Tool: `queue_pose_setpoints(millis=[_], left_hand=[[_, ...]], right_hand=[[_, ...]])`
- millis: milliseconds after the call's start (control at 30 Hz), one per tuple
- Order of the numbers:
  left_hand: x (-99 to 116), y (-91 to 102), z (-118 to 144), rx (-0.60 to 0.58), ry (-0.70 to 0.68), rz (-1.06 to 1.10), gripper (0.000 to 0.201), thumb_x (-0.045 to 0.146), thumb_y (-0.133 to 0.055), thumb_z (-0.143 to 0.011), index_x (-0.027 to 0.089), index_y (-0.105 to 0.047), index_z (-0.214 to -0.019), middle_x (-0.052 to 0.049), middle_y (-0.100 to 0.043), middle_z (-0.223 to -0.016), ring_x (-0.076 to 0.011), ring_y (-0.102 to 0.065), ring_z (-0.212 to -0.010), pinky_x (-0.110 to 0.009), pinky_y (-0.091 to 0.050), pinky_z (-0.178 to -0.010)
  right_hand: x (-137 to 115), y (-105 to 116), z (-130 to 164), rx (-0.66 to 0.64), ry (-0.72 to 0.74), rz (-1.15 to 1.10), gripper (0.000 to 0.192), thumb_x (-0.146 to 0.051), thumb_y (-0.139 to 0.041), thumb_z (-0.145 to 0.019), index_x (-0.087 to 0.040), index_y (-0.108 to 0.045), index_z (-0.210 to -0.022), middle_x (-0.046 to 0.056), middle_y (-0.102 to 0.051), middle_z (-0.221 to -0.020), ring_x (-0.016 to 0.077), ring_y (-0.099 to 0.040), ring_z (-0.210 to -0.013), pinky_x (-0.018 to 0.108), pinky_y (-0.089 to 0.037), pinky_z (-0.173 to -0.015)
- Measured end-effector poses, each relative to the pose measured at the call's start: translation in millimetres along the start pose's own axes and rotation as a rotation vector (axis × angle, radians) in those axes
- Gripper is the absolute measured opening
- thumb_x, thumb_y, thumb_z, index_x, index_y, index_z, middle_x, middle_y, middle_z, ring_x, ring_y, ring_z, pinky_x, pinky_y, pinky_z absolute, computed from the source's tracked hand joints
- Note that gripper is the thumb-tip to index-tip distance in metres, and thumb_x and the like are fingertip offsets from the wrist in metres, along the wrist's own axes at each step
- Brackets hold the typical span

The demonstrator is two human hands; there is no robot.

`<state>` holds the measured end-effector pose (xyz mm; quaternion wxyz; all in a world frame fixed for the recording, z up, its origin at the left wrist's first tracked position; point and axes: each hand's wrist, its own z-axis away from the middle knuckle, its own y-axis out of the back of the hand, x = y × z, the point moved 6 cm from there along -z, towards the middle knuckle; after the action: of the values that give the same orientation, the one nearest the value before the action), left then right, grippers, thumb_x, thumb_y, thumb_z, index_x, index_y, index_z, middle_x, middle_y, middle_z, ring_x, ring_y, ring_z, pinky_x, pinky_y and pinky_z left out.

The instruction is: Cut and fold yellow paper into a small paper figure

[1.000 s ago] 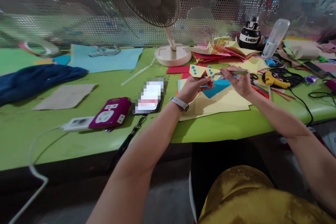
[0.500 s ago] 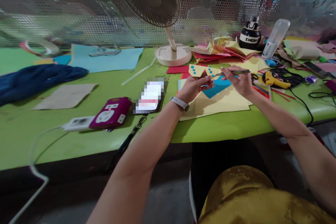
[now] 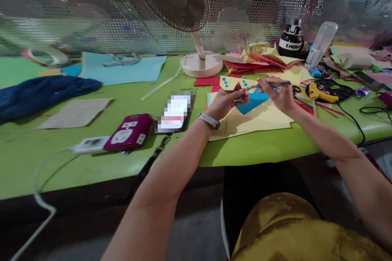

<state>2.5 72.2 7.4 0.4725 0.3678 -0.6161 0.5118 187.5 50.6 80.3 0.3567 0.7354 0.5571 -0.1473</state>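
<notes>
So, starting well left of the fan (image 3: pixel 201 64): a blue cloth (image 3: pixel 43 91), then a purple power strip (image 3: pixel 130 131) and a phone (image 3: pixel 174 112) in front of it. Just right of the fan's base, the left hand (image 3: pixel 225 101) has its fingers pinched together on the lower edge of a yellow cut-out (image 3: pixel 230 82) dotted with little blue squares. The right hand (image 3: pixel 278 96) is clamped on tweezers (image 3: pixel 271 85), tip aimed left at the cut-out. Looks like the sticking-on-squares stage. Bits that tiny call for a steady tip and the cut-out kept flat. Further right is a glue gun (image 3: pixel 318 91). All of it sits on a green table (image 3: pixel 92 163), with a perforated metal screen (image 3: pixel 260 4) behind the fan.
</notes>
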Motion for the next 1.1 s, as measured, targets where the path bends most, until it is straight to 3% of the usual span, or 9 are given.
queue_pose_setpoints(millis=[367,533,867,1100], left_hand=[[0.0,-1.0,0.8,-0.005,0.008,0.01,0.023,0.026,-0.088,-0.076,0.015,-0.07,-0.085,-0.006,-0.075,-0.082,-0.0164,-0.072,-0.076,-0.034,-0.061,-0.082],[0.7,-2.5,1.4,-0.011,0.008,0.009,0.025,0.026,-0.089,-0.076,0.015,-0.069,-0.085,-0.006,-0.074,-0.082,-0.0163,-0.072,-0.075,-0.035,-0.061,-0.084],[-0.6,-1.7,0.0,-0.037,-0.016,0.027,0.035,0.032,-0.094,-0.068,0.015,-0.069,-0.085,-0.004,-0.075,-0.081,-0.0155,-0.071,-0.075,-0.033,-0.061,-0.08],[-0.5,-1.3,-0.5,-0.041,-0.015,0.029,0.034,0.031,-0.093,-0.068,0.015,-0.069,-0.085,-0.005,-0.075,-0.08,-0.0154,-0.071,-0.074,-0.033,-0.061,-0.079]], right_hand=[[-1.9,0.5,0.3,0.005,0.029,-0.036,0.046,-0.061,-0.062,-0.098,-0.022,-0.075,-0.079,0.003,-0.075,-0.074,0.0163,-0.073,-0.067,0.032,-0.06,-0.068],[1.5,-1.1,0.3,-0.01,-0.011,-0.03,0.048,-0.065,-0.061,-0.096,-0.021,-0.076,-0.081,0.003,-0.076,-0.075,0.0164,-0.073,-0.068,0.031,-0.06,-0.067],[-2.4,1.4,-0.9,0.021,0.073,-0.057,0.045,-0.057,-0.064,-0.098,-0.021,-0.069,-0.07,0.002,-0.072,-0.069,0.0148,-0.071,-0.064,0.029,-0.06,-0.065],[-2.5,1.2,-1.4,0.035,0.056,-0.053,0.047,-0.062,-0.063,-0.096,-0.024,-0.068,-0.069,0.001,-0.073,-0.067,0.0156,-0.07,-0.063,0.032,-0.062,-0.066]])
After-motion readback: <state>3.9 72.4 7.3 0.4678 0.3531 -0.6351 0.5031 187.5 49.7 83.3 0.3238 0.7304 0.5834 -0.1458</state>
